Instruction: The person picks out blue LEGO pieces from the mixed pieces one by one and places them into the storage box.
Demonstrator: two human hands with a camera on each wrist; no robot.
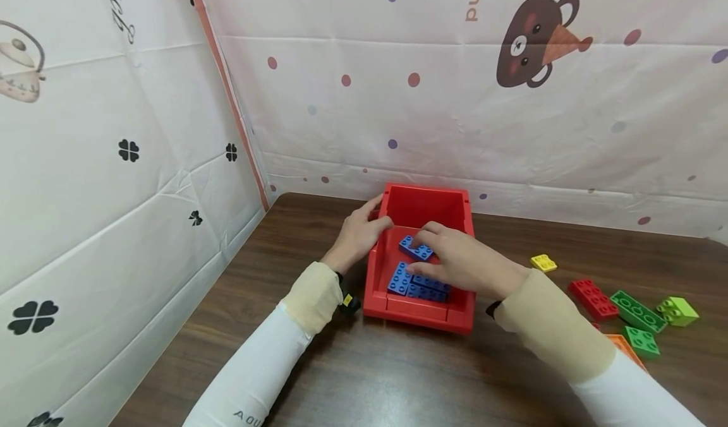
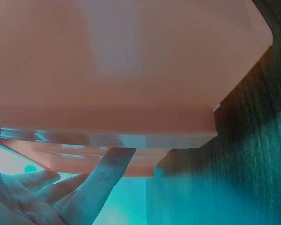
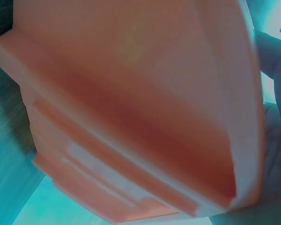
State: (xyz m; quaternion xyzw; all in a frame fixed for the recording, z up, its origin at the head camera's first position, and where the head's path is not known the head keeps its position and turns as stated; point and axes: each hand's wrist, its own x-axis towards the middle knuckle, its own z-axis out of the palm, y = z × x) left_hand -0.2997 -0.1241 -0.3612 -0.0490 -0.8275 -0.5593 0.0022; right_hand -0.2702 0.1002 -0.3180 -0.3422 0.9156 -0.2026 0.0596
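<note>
A red plastic bin [image 1: 392,310] stands on the table, with several blue building bricks [image 1: 400,279] lying on its floor near the front. At its left wall, my left hand [image 1: 357,234] holds the rim, the thumb lying over the edge. The left wrist view shows that thumb [image 2: 100,183] ending at the lip. Inside the bin, my right hand [image 1: 455,259] reaches over the bricks, thumb and fingers apart. Its fingertips are right at the farther blue brick [image 1: 414,248], and the thumb is beside the nearer ones. In the right wrist view the bin wall [image 3: 131,84] hides most of this hand.
To the right lie a yellow brick [image 1: 543,263], a red brick [image 1: 593,299], two green bricks [image 1: 637,311], a lime brick [image 1: 678,311] and a partly covered orange brick [image 1: 625,349]. A printed cloth [image 1: 364,117] hangs behind the wooden table [image 1: 364,376].
</note>
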